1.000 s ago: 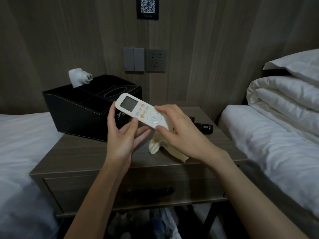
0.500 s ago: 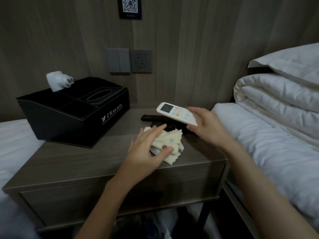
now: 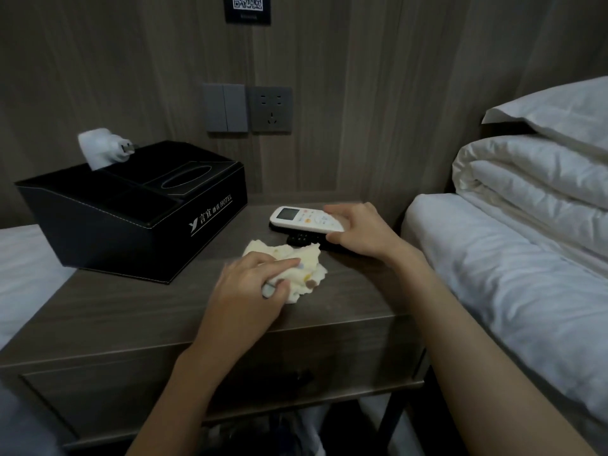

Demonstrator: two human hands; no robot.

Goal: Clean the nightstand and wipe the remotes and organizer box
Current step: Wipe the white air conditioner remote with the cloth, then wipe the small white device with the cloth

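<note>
Two hands are busy at once on the nightstand bench. The right hand grips the near end of the white air-conditioner remote, which lies across a black remote near the back right of the top. The left hand is closed on the crumpled pale yellow cloth, which rests on the wood just in front of the remotes. The black hotel organizer box sits at the back left, well apart from both hands, with a white plug adapter poking out of its rear compartment.

The step in hand looks like parking the white remote and taking up the cloth for the next wipe. To do it well, I would settle the white remote flat and steady before letting go, since it sits on the black one and could rock or slide toward the gap beside the bed. Gather the cloth into a firm pad so a clean face meets the surface, not a loose tail that drags. Wipe the bare wood in straight overlapping passes toward the front edge, then lift the remotes to reach beneath them. The box's stitched rim and open compartments will likely need a fingertip wrapped in cloth
</note>
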